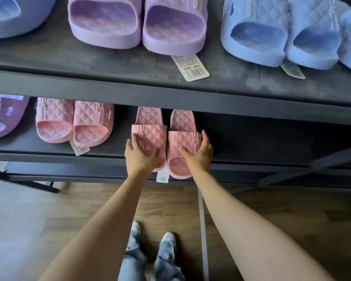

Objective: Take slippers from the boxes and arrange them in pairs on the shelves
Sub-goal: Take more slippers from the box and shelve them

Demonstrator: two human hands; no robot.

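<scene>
Standing on a wood floor (49, 220) filling the lower part of the frame, with jeans (130, 266) showing at bottom centre. Reaching both bare arms up to the middle of the frame. Gripping the left slipper (150, 134) with the left hand (140, 157), fingers curling round its outer edge and thumb lying across the strap. Gripping the right slipper (182, 142) with the right hand (199, 157) the same way, mirrored. Holding these two pink slippers side by side and touching, toes toward the camera and hanging past the front edge of the lower shelf (251, 142), heels reaching in under the upper shelf (89, 55). Letting a white tag (162, 176) dangle between the toes. Sharing the lower shelf, to the left, with a pink pair (73, 122) and, at the left edge, a purple slipper (0, 116). Showing farther up, on the upper shelf, a purple pair (138, 23) at top centre with a barcode tag (192, 66) just in front, and a blue pair (282, 31) at upper right.
</scene>
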